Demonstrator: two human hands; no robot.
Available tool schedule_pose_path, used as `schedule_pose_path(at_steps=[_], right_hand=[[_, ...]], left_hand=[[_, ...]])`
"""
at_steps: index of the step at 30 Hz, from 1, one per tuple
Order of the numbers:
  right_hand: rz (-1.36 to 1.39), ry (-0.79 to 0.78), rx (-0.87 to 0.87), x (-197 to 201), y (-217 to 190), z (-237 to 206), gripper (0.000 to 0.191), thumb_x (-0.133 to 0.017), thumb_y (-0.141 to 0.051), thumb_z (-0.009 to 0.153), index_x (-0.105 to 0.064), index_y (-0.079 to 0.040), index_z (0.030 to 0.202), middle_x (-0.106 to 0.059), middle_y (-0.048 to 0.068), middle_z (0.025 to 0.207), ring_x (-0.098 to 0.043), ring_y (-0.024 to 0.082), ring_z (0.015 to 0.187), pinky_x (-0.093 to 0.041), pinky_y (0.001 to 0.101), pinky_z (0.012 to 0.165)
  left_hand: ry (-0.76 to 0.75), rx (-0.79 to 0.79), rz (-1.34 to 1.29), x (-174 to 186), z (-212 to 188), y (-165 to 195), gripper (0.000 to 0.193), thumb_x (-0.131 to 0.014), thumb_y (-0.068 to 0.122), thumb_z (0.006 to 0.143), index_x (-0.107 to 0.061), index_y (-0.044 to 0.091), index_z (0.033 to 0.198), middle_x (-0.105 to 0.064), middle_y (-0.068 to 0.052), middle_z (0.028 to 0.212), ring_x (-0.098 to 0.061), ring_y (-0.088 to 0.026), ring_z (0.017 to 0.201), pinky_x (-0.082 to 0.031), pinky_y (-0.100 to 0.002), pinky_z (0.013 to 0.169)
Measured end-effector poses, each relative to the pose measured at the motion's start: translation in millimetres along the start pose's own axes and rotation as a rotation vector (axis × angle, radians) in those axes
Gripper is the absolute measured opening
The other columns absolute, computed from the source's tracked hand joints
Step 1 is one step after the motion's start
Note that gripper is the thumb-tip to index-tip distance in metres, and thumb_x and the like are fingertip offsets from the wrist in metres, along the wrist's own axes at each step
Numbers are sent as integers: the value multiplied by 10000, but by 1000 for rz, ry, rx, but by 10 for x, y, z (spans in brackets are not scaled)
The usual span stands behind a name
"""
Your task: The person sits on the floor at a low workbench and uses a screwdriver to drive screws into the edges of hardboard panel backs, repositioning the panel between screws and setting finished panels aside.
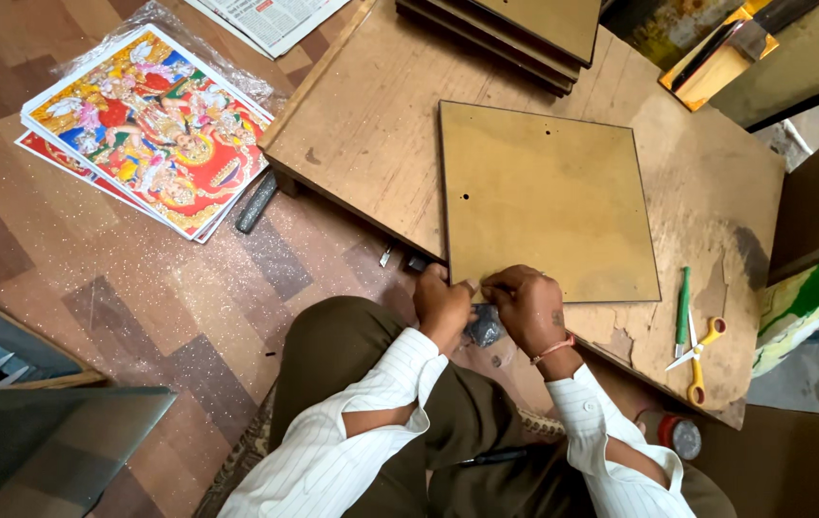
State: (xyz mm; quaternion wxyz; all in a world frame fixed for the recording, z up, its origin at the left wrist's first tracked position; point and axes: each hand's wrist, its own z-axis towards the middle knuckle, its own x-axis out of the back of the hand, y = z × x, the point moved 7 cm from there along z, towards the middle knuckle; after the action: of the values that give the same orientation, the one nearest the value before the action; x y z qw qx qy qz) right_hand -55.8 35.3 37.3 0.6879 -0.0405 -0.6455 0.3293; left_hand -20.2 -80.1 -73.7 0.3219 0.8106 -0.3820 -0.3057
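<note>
Hands (pixel 486 307) pinch flat square board (pixel 548 201).

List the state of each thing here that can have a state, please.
Brown board: flat on the low table.
Scissors: open, lying flat.
Left hand: at the board's near edge.
Right hand: at the same edge.
Prints: stacked on the floor.

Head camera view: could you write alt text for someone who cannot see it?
Both hands, left hand and right hand, pinch the near edge of a square brown board on a low wooden table. Yellow-handled scissors lie right; colourful prints lie on the floor.
</note>
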Motion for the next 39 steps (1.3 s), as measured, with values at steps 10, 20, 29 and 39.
schedule_pose_path(at_steps=[10,20,29,39], right_hand=[[289,54,-247,48,177,-127,147,-751,-61,848,-793,-19,982,-791,120,865,-767,175,764,-593,298,700],[444,69,-398,-112,342,-94,125,-779,-70,844,-793,25,924,-787,116,801,-722,143,713,-578,276,662],[358,123,-368,-81,268,-116,118,-806,-52,792,-789,10,892,-775,101,788,-725,134,698,-579,278,655],[386,39,-439,-175,366,-43,149,-799,-65,803,-790,18,926,-788,100,805,-725,137,709,-590,295,674]], left_hand=[[17,32,63,33,-32,39,195,-750,82,825,-591,5,908,-696,-126,822,-670,-201,609,-543,-329,464],[5,21,61,50,-61,97,210,-762,91,816,-589,3,898,-700,-128,816,-663,-201,600,-533,-331,465],[4,21,10,32,-35,48,201,-752,72,823,-596,-2,927,-702,-133,830,-684,-200,623,-562,-332,481],[-21,19,2,44,79,-36,222,-762,67,812,-594,-1,940,-701,-128,809,-670,-201,567,-534,-331,457]])
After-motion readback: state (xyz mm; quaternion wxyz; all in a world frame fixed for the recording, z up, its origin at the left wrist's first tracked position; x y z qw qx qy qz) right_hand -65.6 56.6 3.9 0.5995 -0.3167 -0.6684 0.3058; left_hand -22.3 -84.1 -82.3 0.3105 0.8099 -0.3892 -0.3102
